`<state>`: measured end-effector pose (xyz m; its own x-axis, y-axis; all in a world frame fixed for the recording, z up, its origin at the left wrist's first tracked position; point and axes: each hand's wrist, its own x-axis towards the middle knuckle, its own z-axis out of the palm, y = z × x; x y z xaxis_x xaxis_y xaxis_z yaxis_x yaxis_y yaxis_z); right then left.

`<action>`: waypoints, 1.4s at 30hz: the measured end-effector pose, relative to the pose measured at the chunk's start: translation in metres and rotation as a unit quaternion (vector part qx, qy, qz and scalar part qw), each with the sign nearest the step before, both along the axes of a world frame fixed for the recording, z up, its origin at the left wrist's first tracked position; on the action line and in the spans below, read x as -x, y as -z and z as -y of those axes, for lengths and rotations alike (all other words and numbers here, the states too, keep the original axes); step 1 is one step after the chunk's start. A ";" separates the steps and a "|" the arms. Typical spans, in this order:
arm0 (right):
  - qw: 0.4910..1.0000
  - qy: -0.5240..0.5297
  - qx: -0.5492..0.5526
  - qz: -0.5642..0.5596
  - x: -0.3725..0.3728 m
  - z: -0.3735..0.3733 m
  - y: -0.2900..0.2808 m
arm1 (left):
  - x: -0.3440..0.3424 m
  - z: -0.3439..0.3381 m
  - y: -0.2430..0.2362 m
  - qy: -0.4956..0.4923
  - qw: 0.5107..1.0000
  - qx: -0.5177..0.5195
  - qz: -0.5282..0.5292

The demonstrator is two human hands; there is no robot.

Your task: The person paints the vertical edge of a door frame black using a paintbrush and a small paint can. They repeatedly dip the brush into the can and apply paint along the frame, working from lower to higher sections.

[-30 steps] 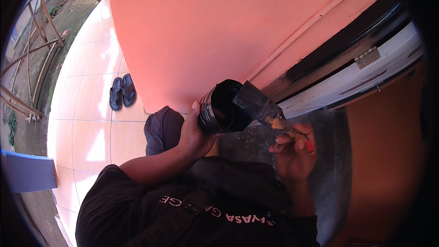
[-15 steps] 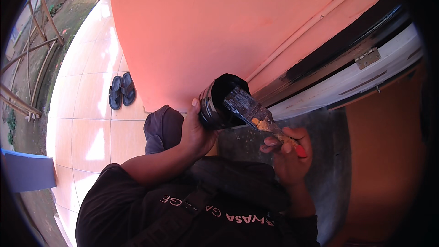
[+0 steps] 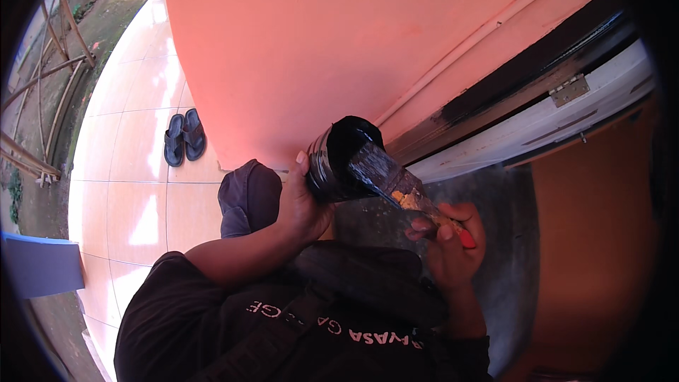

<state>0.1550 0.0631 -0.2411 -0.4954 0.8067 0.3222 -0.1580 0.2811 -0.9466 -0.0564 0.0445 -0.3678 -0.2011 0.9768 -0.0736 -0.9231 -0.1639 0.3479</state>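
Angling brush [image 3: 409,195] at mouth of black can [image 3: 325,173]!
Cups the can's side with half-curled left hand [image 3: 303,206], pinches the brush between bent fingers of right hand [image 3: 455,244].

The left hand [image 3: 304,205] holds a tilted black can [image 3: 322,173], and the right hand [image 3: 456,251] a brush [image 3: 396,182] by its red-ended handle [image 3: 465,238], bristles [image 3: 371,163] at the can's mouth, near a pink wall [image 3: 297,42] and a hinge [image 3: 570,90], with sandals [image 3: 174,143] on tiles [image 3: 134,141] farther left.

Dark sandals [image 3: 194,136] lie side by side on pale tiles [image 3: 127,145].
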 end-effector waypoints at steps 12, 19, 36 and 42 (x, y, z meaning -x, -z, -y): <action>0.998 0.062 0.020 0.007 -0.015 0.001 -0.003 | 0.003 0.007 -0.024 0.015 0.998 0.057 -0.038; 0.975 0.048 0.154 -0.152 -0.018 -0.010 -0.004 | 0.002 0.006 -0.016 0.030 0.998 0.044 -0.046; 0.930 0.068 0.279 -0.229 0.004 -0.025 -0.007 | 0.002 0.009 -0.010 0.075 0.995 0.007 -0.066; 0.958 0.035 0.168 -0.229 0.012 -0.023 -0.014 | 0.001 0.007 -0.002 0.111 0.993 -0.012 -0.032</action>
